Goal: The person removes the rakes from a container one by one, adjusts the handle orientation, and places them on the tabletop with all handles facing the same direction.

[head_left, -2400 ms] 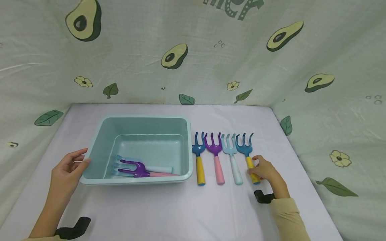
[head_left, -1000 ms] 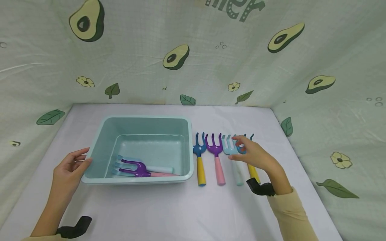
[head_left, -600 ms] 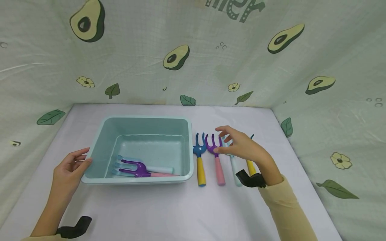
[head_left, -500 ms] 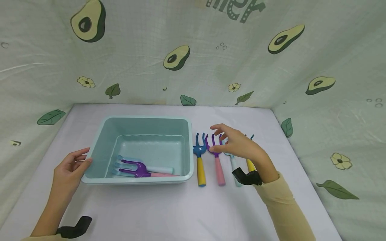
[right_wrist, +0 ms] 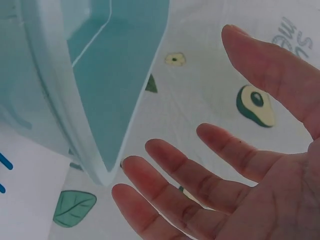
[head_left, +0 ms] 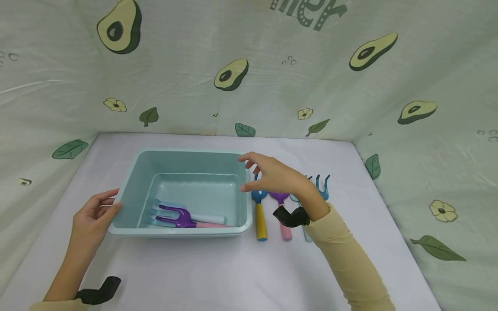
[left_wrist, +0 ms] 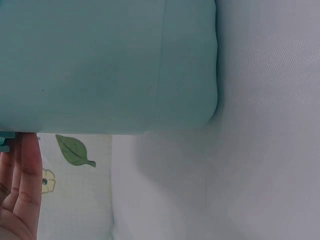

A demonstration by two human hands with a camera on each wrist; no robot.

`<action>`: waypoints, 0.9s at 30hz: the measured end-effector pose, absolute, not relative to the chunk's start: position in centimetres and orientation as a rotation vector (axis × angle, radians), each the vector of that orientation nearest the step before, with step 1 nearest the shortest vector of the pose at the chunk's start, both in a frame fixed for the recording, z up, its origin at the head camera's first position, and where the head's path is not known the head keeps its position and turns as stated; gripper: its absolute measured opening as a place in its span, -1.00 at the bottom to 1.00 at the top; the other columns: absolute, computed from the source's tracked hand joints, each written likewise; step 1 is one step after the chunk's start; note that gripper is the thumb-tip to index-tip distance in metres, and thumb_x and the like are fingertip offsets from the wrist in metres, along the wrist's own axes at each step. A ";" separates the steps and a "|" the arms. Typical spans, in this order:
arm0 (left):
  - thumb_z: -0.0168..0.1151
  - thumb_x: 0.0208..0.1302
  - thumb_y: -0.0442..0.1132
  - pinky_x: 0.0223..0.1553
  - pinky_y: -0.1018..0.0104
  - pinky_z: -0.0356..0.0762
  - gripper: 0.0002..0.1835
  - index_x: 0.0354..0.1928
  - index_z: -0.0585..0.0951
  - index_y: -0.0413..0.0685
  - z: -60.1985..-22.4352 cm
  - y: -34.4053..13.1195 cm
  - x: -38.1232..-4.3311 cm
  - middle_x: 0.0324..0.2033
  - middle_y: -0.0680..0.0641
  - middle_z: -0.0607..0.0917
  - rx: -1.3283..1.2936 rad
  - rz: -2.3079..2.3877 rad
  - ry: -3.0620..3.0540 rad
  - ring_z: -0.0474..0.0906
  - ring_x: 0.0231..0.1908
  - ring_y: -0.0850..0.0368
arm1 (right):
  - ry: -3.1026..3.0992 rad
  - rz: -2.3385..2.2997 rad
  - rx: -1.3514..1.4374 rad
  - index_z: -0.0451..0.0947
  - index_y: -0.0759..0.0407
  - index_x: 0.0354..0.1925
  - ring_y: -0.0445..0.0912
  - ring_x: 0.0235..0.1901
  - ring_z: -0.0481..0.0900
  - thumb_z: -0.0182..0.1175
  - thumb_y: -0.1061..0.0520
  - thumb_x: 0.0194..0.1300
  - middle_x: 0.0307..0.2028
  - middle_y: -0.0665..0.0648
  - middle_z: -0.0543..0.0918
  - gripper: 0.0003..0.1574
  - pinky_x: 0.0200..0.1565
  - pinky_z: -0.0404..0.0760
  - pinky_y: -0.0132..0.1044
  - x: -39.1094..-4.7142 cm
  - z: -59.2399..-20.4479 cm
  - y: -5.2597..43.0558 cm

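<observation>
A pale teal plastic basin (head_left: 196, 160) stands on the table, with my left hand (head_left: 91, 220) at its left rim, thumb and fingers holding the edge. Inside lie light blue hand forks (head_left: 208, 218) and a purple hand fork with a pink handle (head_left: 183, 218). My right hand (head_left: 272, 175) hovers by the basin's right rim, its fingers spread and nothing between them. Under that hand and arm is a row of hand forks: a blue one with a yellow handle (head_left: 261, 222), a purple one with a pink handle (head_left: 285, 231), a light blue one and another blue one (head_left: 324, 190), partly hidden.
A white cloth (head_left: 186, 272) covers the table. Behind and beside it hangs a pale green curtain (head_left: 175, 77) printed with avocados, leaves and flowers. Black wrist mounts (head_left: 99, 291) sit on both wrists.
My right hand has left the yellow handle of the rightmost hand fork and moved left over the row to the basin's right rim. The left hand stays at the left rim.
</observation>
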State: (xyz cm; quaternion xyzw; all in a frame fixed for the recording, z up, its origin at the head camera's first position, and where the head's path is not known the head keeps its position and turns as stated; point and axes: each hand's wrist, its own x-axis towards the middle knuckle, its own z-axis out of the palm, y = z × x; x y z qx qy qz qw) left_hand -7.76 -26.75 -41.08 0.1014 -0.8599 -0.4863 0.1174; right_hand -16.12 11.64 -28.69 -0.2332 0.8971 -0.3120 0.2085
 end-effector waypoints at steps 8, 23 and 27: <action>0.13 0.30 -0.16 -0.36 0.76 0.44 -0.53 0.24 0.41 -0.06 -40.9 -26.4 -7.7 -0.27 0.40 0.46 0.295 -1.417 -2.523 0.47 -0.36 0.61 | 2.366 -0.867 -0.708 0.20 0.04 0.31 0.00 0.08 0.45 0.32 -0.05 0.11 0.15 0.15 0.44 -0.15 -0.03 0.57 -0.19 -18.0 -29.6 8.6; 0.14 0.29 -0.16 -0.35 0.77 0.43 -0.51 0.25 0.39 -0.08 -41.0 -26.6 -7.8 -0.26 0.41 0.45 0.326 -1.398 -2.531 0.48 -0.35 0.62 | 1.990 -0.773 -0.847 0.25 -0.02 0.28 -0.15 0.00 0.49 0.28 -0.01 0.14 0.08 0.07 0.46 -0.23 0.03 0.51 -0.19 -21.4 -31.4 2.3; 0.14 0.29 -0.16 -0.35 0.76 0.44 -0.51 0.24 0.39 -0.10 -41.0 -26.5 -7.7 -0.26 0.40 0.46 0.316 -1.399 -2.530 0.48 -0.36 0.61 | 1.910 -0.725 -0.856 0.27 0.00 0.27 -0.14 -0.02 0.50 0.27 0.01 0.15 0.05 0.09 0.50 -0.26 0.06 0.51 -0.12 -22.1 -32.5 1.1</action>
